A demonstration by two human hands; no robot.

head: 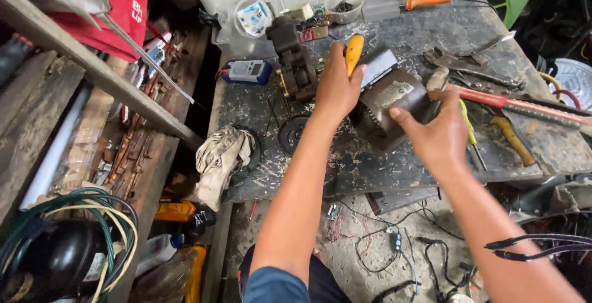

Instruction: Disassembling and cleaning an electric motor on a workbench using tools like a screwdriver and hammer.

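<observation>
**While steadied on the counter, motor housing gripped and worked from two sides**

Where the wooden shelving (92, 74) ran down the far left, left untouched, with a black compressor (58, 257) and looped wires below it. Lay crumpled at the counter's (394, 167) near left edge a dirty rag (222, 155), probably dropped within reach for wiping. Sat farther back a blue meter (246, 71) and a dark metal assembly (296, 59), pushed clear of the working spot.

Held by the left hand (336, 87) a yellow-handled screwdriver (353, 53), fingers pressed together around the handle, fist-style, seemingly for firm downward pressure. Pointed down toward the round dark motor housing (391, 108), which rested on the counter's middle between both hands.

Braced against the housing's right side, the right hand (438, 133), fingers curled over its rim and thumb spread along the near face, apparently to stop it rolling or sliding. Could not be told whether the tool tip touched the housing.

Spread to the right, out of the way, red-handled cutters (518, 105), a yellow-handled tool (512, 139), and, farther back, an orange-handled tool (428, 0).
</observation>
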